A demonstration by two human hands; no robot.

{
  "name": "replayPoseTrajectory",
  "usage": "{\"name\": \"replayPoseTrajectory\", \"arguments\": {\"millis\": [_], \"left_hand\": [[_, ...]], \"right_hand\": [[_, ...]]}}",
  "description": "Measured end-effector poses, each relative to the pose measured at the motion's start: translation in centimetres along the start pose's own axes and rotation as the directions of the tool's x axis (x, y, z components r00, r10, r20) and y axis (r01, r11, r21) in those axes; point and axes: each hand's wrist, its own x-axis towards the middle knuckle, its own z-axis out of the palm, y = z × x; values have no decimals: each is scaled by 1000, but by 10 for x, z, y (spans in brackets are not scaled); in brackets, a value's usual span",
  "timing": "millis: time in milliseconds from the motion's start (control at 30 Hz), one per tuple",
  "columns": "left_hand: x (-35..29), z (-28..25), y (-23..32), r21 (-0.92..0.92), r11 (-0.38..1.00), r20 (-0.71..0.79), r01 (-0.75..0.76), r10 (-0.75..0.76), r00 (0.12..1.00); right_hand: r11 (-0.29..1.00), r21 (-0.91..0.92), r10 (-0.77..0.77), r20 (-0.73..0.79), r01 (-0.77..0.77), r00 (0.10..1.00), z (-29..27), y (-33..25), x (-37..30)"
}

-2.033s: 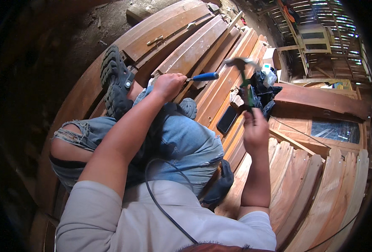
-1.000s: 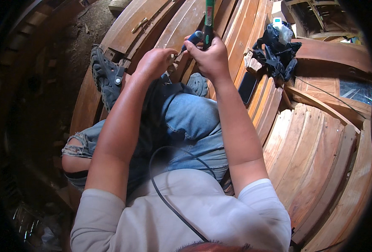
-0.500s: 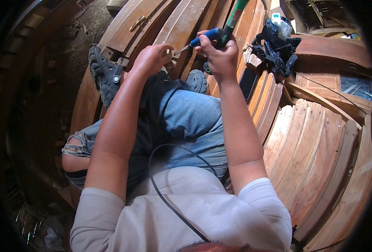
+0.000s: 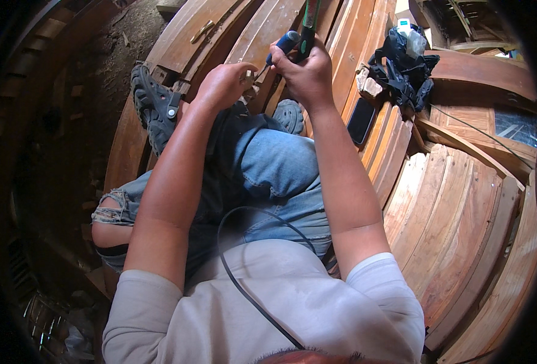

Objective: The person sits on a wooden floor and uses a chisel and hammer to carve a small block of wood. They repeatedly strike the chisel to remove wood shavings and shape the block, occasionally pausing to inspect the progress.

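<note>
My right hand is closed around two tools at once. One is a screwdriver with a blue handle, its thin shaft slanting down toward my left hand. The other has a green and black handle; its far end runs out of the picture, so its kind does not show. My left hand pinches a small pale, brass-looking piece close to the screwdriver's tip. Fingers partly cover that piece, and whether the tip touches it I cannot tell. Both hands are above my crossed legs in jeans.
Long brown wooden boards lie beyond my hands, with a small brass-coloured piece on one. To the right are a black phone, a pale wooden chunk and a black plastic bag. A black cable loops across my shirt.
My right hand has shifted a little left, toward my left hand. The screwdriver and the green-handled tool now point more steeply upward. My left hand keeps its pinch.
</note>
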Motion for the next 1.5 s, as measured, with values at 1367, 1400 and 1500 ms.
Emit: {"name": "replayPoseTrajectory", "arguments": {"millis": [1367, 1400, 1500], "left_hand": [[-1, 4, 15, 123, 992, 1, 5, -5, 1000], [1, 4, 15, 126, 991, -11, -46, 47, 999], [3, 16, 6, 63, 974, -108, -219, 225, 968]], "right_hand": [[975, -133, -162, 127, 179, 979, -13, 17, -13], [959, -180, -195, 145, 219, 970, -13, 16, -12], [940, -203, -229, 218, 274, 949, -11, 19, -3]]}}
